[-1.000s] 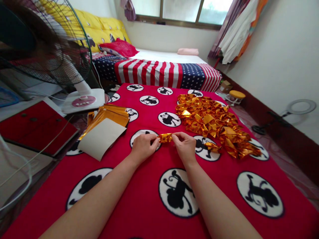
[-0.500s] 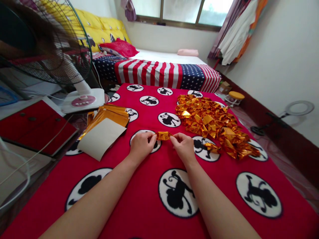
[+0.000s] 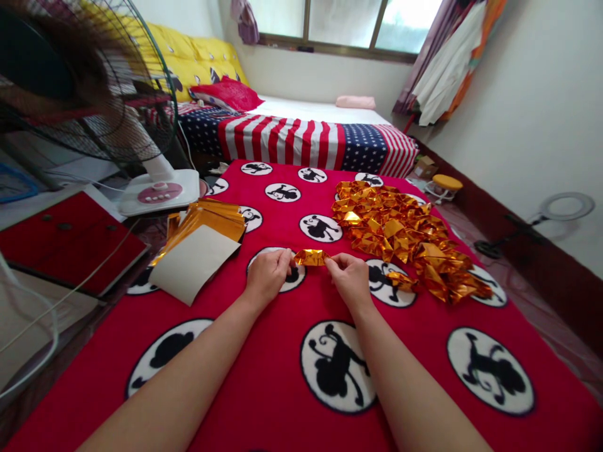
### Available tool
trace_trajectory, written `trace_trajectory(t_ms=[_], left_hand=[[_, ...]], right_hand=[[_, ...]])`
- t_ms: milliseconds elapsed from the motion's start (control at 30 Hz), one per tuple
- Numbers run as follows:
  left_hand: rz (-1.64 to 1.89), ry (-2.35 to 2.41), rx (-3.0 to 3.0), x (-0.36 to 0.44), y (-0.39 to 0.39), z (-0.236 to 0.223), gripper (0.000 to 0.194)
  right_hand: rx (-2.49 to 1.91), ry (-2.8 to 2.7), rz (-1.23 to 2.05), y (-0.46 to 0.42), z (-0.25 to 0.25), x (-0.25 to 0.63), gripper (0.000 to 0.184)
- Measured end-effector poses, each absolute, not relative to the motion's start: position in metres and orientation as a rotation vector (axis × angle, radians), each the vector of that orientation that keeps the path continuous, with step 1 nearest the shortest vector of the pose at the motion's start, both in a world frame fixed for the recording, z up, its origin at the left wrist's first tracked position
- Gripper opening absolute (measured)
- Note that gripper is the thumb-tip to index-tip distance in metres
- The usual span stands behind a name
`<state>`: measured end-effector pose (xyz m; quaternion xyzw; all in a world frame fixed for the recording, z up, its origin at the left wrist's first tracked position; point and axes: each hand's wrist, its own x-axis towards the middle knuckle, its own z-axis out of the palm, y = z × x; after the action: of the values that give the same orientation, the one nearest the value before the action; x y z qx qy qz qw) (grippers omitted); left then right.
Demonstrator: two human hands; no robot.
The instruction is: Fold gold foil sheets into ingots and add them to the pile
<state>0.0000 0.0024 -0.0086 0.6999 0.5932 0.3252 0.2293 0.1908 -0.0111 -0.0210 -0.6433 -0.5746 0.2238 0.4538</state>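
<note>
A small folded piece of shiny gold foil paper (image 3: pixel 311 257) is held between my two hands above the red cloth (image 3: pixel 264 389). My left hand (image 3: pixel 269 274) pinches its left end, fingers closed. At the right end, my right hand (image 3: pixel 349 279) grips it between thumb and fingertips. To the right lies a big heap of folded gold foil pieces (image 3: pixel 400 220), with one loose piece (image 3: pixel 400 280) at its near side. Left of my hands rests a fanned stack of flat gold sheets (image 3: pixel 207 216), with a pale sheet (image 3: pixel 195 260) on top.
An electric fan (image 3: pixel 157 188) stands at the left beside a dark red panel (image 3: pixel 66 235). A bed (image 3: pixel 301 141) with a striped and starred cover is at the back. A yellow stool (image 3: pixel 446 181) and a ring-shaped stand (image 3: pixel 565 207) stand on the right.
The folded foil piece has become fuller and wider in shape between my fingertips. My hands stay in almost the same place, the right one slightly further right.
</note>
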Motion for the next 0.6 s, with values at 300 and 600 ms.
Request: trace_trajectory(t_ms=[300, 600], left_hand=[[0.810, 1.807, 2.083, 0.007, 0.003, -0.008, 0.029], [0.783, 1.986, 2.078, 0.018, 0.011, -0.008, 0.029]], right_hand=[[-1.486, -1.302, 0.725, -0.010, -0.017, 0.190, 0.025], [-1.370, -1.046, 0.819, -0.001, -0.020, 0.194, 0.028]])
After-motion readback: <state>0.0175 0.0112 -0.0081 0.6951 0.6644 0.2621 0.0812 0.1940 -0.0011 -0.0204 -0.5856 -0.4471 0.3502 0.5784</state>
